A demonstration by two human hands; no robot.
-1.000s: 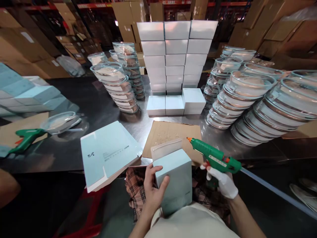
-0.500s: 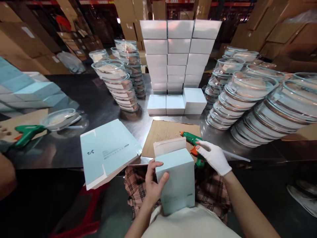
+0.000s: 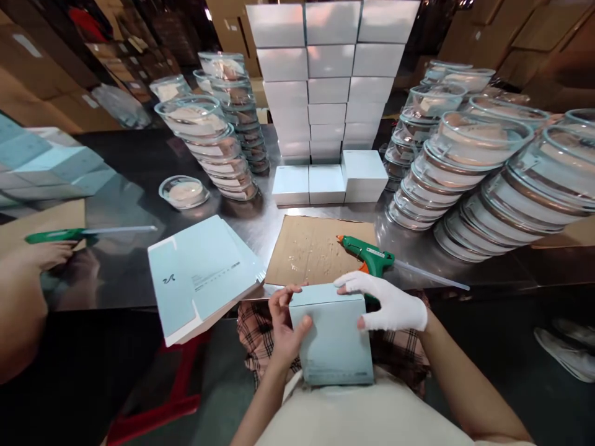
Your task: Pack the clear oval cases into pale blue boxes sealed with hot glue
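Held the pale blue box (image 3: 332,341) two-handed, upright above the lap and close against the pale shirt. Gripped the left side with the bare left hand (image 3: 288,334), thumb on the front face, fingers at the top edge. Clasped the upper right corner with the gloved right hand (image 3: 390,305), fingertips on top, thumb at the front's right edge. Showed no raised flap on this box; judged the folding-up done and the top probably down, with the bond beneath impossible to confirm. Could not tell the contents.

Left the green glue gun (image 3: 372,255) just beyond the right hand, lying by the right side of the brown cardboard sheet (image 3: 297,244), nozzle pointing left. Found specks scattered across that sheet.

Counted as apparently left to do the flat blue cartons (image 3: 204,272), lying near the left hand on the metal table (image 3: 237,238). Saw as likely finished the low row of white boxes (image 3: 328,183) and the tall white stack (image 3: 330,65) behind. Noted clear tubs piled on both sides (image 3: 223,158) (image 3: 469,152), wrapped and unboxed.
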